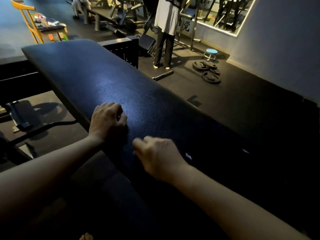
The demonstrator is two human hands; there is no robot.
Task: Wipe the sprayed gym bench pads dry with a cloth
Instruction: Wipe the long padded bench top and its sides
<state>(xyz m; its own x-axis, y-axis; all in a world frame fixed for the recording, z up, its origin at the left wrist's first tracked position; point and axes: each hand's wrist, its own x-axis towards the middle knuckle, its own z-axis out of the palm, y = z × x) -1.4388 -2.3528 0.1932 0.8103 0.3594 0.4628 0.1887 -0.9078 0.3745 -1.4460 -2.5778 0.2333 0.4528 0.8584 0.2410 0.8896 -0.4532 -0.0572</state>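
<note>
Left hand [108,118] curled on the surface [83,71], right hand [156,154] blurred nearby, grips unclear; I'd wipe in overlapping lengthwise strokes.

— The long dark bench pad [107,80]?
— Pebbled, leather-like covering, faint sheen mid-length.
— Far left?
— Orange wooden chair [26,16], smooth. Far right, matt black weight plates [210,71] on matt dark floor [242,101].
</note>
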